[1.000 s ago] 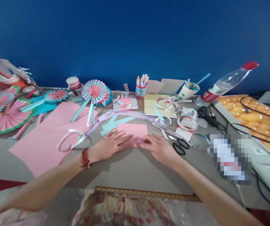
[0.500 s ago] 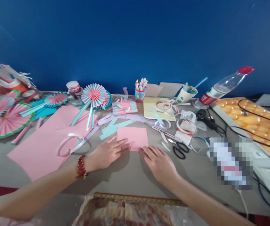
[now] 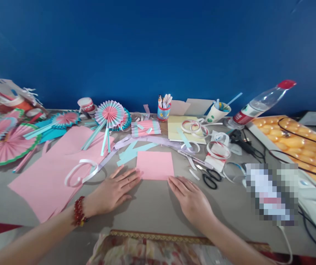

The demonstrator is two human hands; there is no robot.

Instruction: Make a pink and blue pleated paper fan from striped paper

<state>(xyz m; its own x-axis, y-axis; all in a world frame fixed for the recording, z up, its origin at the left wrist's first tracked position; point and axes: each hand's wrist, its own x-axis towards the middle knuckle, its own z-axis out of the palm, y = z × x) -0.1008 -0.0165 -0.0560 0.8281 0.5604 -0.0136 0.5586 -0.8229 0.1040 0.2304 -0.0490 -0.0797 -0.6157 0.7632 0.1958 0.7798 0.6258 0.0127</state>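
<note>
A small pink paper rectangle [image 3: 155, 165] lies flat on the grey table in front of me. My left hand [image 3: 113, 192] rests on the table with fingers stretched out, its fingertips at the paper's lower left edge. At the lower right corner, my right hand [image 3: 191, 198] lies flat with its fingertips touching the paper's edge. Neither hand holds anything. Scissors with black handles [image 3: 212, 178] lie to the right of the paper. Light blue paper strips [image 3: 132, 154] lie just behind its left side.
Large pink sheets [image 3: 47, 176] spread at left, with folded paper fans [image 3: 109, 112] beyond. White tape rolls [image 3: 219, 149], a pen cup [image 3: 163, 111], a paper cup [image 3: 216, 113] and a tilted-looking plastic bottle [image 3: 257, 105] stand or lie right of centre. A black glue gun [image 3: 242, 141] trails a cable.
My left hand has slid left and toward me, off most of the pink paper. My right hand has shifted slightly right along its edge. The paper has barely moved.
</note>
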